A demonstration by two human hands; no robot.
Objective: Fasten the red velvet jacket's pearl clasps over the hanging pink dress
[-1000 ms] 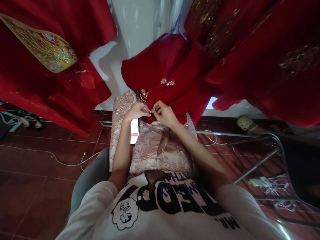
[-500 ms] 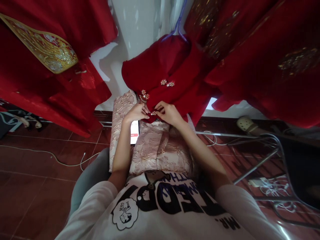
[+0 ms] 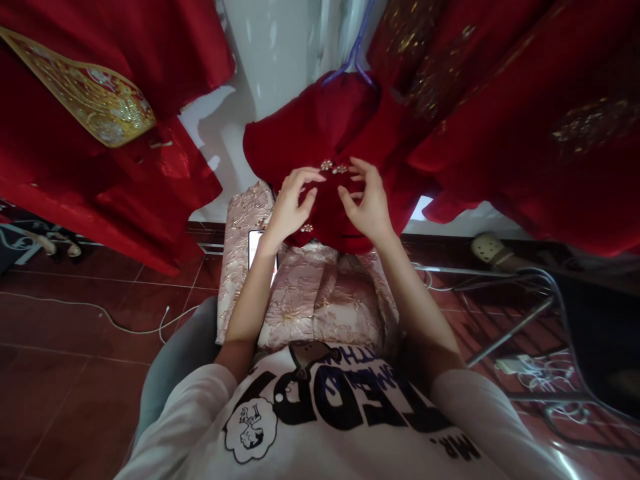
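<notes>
A red garment [image 3: 330, 127] hangs from a purple hanger [image 3: 356, 57], its lower edge over pink patterned fabric [image 3: 300, 300] on the lap. On its front are beaded flower ornaments [image 3: 333, 167], and a smaller beaded piece [image 3: 307, 228] sits near the lower edge. My left hand [image 3: 295, 203] is over the garment, left of the upper ornaments, thumb and fingers apart. My right hand [image 3: 369, 200] is just right of those ornaments with its fingers spread. Nothing shows in either hand. A phone [image 3: 255, 247] lies partly behind my left forearm.
Red garments with gold decoration hang at the left [image 3: 115, 107] and right [image 3: 500, 133]. A metal-framed chair [image 3: 555, 287] and white cables [image 3: 540, 373] are at the right. A thin cord [image 3: 120, 325] crosses the tiled floor at the left.
Both hands have let go of the lower beaded piece and moved up the garment to the upper ornaments. Their fingers have opened. The lower piece now shows uncovered.
</notes>
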